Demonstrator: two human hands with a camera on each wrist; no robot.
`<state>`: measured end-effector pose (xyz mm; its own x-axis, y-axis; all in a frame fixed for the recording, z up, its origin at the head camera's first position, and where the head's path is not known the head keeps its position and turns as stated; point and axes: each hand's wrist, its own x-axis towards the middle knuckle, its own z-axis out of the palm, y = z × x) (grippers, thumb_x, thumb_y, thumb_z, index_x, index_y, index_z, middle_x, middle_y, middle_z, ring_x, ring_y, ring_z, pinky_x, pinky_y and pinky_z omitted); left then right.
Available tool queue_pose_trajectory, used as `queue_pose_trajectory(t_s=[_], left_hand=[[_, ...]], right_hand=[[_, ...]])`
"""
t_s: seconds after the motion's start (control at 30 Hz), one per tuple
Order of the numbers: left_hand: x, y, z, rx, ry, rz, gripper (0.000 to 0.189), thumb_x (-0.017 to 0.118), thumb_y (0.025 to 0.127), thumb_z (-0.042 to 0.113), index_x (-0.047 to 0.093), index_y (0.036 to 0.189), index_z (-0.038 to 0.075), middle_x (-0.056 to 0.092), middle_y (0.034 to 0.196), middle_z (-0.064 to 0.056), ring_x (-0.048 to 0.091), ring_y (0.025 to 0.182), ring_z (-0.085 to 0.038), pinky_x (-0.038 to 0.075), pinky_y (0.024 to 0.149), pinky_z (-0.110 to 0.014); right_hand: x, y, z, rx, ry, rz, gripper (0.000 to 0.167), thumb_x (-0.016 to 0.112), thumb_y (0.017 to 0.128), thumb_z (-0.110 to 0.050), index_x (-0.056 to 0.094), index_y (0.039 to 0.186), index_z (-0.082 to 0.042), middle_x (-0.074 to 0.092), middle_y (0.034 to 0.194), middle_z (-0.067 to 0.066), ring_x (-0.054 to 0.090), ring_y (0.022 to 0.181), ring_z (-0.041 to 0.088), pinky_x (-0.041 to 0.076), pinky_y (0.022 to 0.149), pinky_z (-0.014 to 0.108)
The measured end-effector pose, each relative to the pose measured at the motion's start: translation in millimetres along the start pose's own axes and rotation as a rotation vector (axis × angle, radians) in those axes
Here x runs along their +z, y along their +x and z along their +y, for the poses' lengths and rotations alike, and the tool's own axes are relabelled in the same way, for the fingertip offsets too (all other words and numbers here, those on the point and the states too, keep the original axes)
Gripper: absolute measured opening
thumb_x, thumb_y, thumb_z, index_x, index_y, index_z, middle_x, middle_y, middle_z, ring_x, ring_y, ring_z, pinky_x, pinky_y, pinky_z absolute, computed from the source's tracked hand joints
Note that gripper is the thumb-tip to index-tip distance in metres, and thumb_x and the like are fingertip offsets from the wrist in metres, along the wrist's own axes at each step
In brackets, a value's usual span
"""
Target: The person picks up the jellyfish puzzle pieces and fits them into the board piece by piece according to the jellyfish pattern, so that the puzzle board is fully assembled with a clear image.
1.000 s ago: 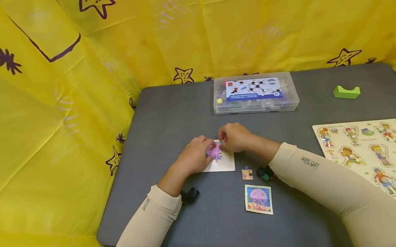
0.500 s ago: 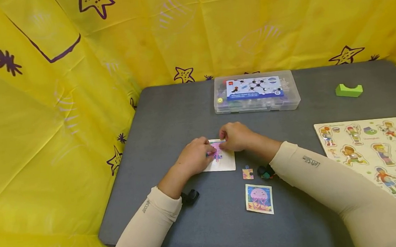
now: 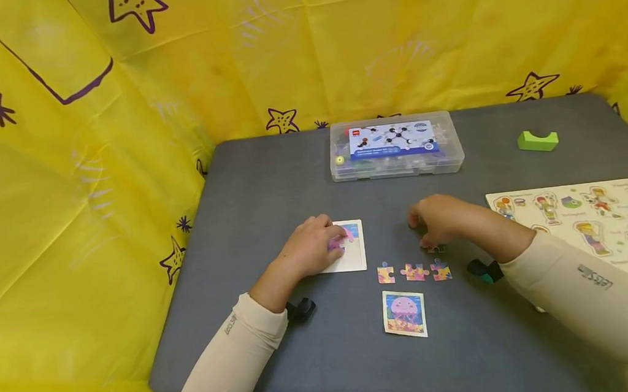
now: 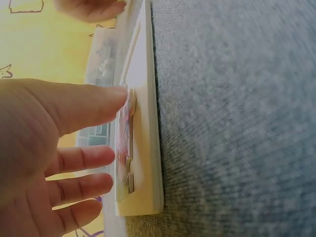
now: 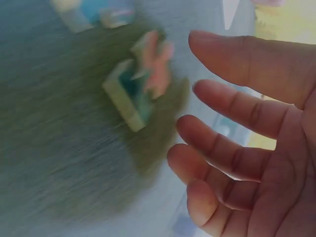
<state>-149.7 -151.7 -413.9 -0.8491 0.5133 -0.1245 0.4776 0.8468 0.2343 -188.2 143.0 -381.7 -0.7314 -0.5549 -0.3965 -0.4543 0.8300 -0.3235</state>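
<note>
My left hand (image 3: 309, 245) rests on a white puzzle board (image 3: 355, 260), its fingers over the joined pink and blue jigsaw pieces (image 3: 352, 230). In the left wrist view the thumb (image 4: 94, 101) lies straight and touches those pieces; the other fingers are spread along them. Farther right, my right hand (image 3: 444, 219) hovers above the table, and its fingers hold nothing. A jigsaw piece (image 3: 437, 248) lies partly hidden under it; the right wrist view shows a blurred teal and pink piece (image 5: 140, 89) just beyond the fingertips.
Three loose jigsaw pieces (image 3: 415, 272) lie in a row right of the board, above a jellyfish picture card (image 3: 404, 314). A clear molecular model kit box (image 3: 397, 163) stands at the back. Right are a sports-figure board (image 3: 573, 225) and a green arched block (image 3: 538, 141).
My right hand has left the puzzle board and moved right, over a loose piece. Pieces its arm had covered now show. The left hand stays on the board.
</note>
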Motion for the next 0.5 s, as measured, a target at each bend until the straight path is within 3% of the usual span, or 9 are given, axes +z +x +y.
queue_pose_trajectory(t_s=[0.23,0.5], left_hand=[[-0.4,0.0,-0.6,-0.008,-0.023,-0.026,0.030,0.071,0.096,0.029,0.072,0.125,0.023,0.061,0.116,-0.007,0.056,0.104,-0.024,0.048,0.093,-0.042],[0.6,4.2,-2.7,0.023,-0.058,-0.037,0.031,0.072,0.095,0.027,0.071,0.126,0.020,0.061,0.118,-0.008,0.057,0.108,-0.026,0.047,0.098,-0.042]], right_hand=[[16.3,-14.0,14.8,-0.025,0.025,0.071,0.020,0.086,0.078,-0.019,0.067,0.081,-0.013,0.058,0.077,0.000,0.052,0.074,0.020,0.044,0.068,0.037],[15.2,-8.2,7.7,-0.018,0.172,0.136,0.014,0.078,0.086,-0.010,0.068,0.078,-0.014,0.059,0.073,0.000,0.053,0.070,0.017,0.042,0.066,0.033]])
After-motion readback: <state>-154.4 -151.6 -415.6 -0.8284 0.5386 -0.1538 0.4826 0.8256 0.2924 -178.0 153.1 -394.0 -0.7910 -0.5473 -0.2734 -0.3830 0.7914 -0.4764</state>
